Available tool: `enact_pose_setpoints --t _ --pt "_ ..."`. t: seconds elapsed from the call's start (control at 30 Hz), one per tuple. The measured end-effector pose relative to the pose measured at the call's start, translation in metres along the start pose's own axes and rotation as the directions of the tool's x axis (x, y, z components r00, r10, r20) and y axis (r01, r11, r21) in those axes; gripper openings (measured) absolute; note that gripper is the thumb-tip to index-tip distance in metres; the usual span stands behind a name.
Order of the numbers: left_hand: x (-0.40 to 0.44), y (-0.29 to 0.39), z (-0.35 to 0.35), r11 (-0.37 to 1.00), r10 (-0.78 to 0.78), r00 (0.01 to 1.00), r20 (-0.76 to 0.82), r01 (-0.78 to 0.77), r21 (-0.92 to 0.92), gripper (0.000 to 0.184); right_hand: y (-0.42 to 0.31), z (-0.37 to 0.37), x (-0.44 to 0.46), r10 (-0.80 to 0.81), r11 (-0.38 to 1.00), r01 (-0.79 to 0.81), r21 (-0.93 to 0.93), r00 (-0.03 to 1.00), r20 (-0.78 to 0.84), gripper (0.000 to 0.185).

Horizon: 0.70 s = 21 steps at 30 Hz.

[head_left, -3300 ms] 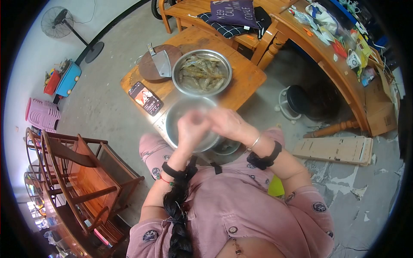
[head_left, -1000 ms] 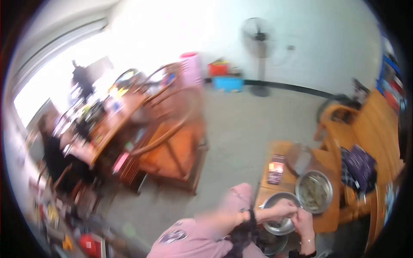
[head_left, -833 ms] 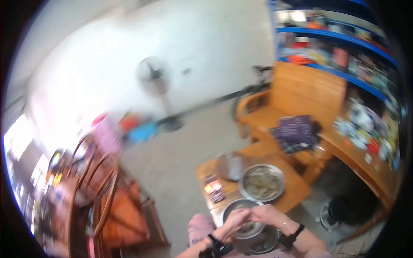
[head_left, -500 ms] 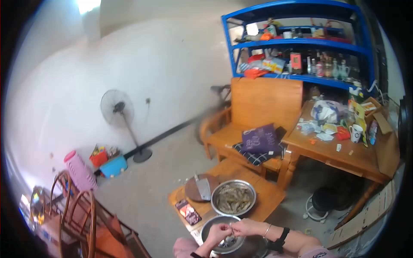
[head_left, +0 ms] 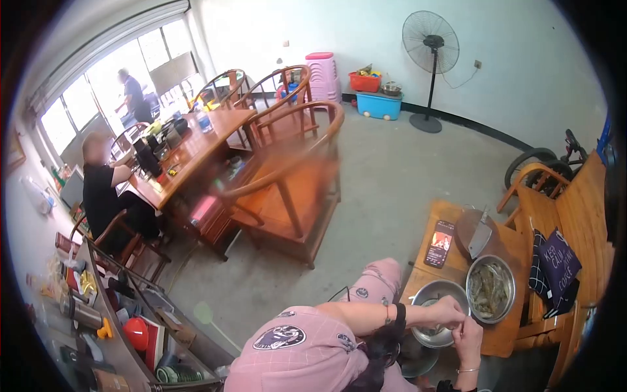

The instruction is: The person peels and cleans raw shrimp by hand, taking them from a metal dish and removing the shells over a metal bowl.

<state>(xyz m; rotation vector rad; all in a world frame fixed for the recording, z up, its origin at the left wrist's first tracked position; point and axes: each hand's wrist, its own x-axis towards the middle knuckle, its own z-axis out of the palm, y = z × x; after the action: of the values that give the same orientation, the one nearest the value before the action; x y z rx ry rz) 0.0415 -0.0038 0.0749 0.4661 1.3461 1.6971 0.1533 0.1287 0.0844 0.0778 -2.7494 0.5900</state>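
Across the wooden desk (head_left: 499,340) lie a phone (head_left: 440,244) and a cleaver (head_left: 482,239) on its round board (head_left: 465,230), with shrimp (head_left: 488,292) heaped in a steel bowl (head_left: 511,293). Just beside, over the basin (head_left: 436,287), my left hand (head_left: 449,311) and right hand (head_left: 467,336) nearly join, fingers narrowed; what they pinch I cannot tell.

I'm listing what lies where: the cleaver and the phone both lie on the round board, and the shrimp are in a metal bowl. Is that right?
Not the phone: the head view shows it lying on the table, beside the round board. The cleaver does lie on that board, and the shrimp are in a metal bowl.
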Motion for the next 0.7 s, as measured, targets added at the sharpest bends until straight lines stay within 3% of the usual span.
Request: enact_pose_setpoints --t 0.2,0.27,0.3,0.37,0.4,0.47,0.7 --pt "0.000 -0.009 -0.009 0.989 -0.040 0.999 0.002 0.040 -0.140 0.009 -0.002 0.008 0.005 -0.065 0.998 0.064 -0.027 0.997 -0.036 0.014" --pt "-0.002 -0.006 -0.010 0.969 0.128 0.992 -0.020 -0.120 0.217 0.011 -0.004 0.004 0.006 0.022 0.998 -0.024 0.052 0.999 0.041 0.014" --pt "0.004 -0.013 -0.013 0.969 0.128 0.991 -0.026 -0.120 0.216 0.011 -0.005 0.002 0.007 0.018 0.998 -0.020 0.054 0.999 0.045 0.014" --pt "0.020 -0.033 -0.018 0.801 0.391 0.920 0.035 -0.359 0.479 0.018 -0.005 -0.002 0.010 0.048 0.990 -0.064 0.124 0.991 0.127 0.013" --pt "0.017 -0.028 -0.019 0.803 0.391 0.920 0.031 -0.357 0.477 0.018 -0.007 -0.004 0.010 0.046 0.990 -0.063 0.125 0.990 0.131 0.013" --pt "0.005 -0.009 -0.021 0.849 0.241 0.966 0.094 -0.256 0.463 0.021 -0.009 -0.005 0.011 0.058 0.988 -0.082 0.134 0.983 0.171 0.012" --pt "0.012 -0.021 -0.017 0.862 0.244 0.970 0.011 -0.222 0.455 0.017 -0.007 0.000 0.012 -0.005 0.997 -0.006 0.081 0.992 0.130 0.013"
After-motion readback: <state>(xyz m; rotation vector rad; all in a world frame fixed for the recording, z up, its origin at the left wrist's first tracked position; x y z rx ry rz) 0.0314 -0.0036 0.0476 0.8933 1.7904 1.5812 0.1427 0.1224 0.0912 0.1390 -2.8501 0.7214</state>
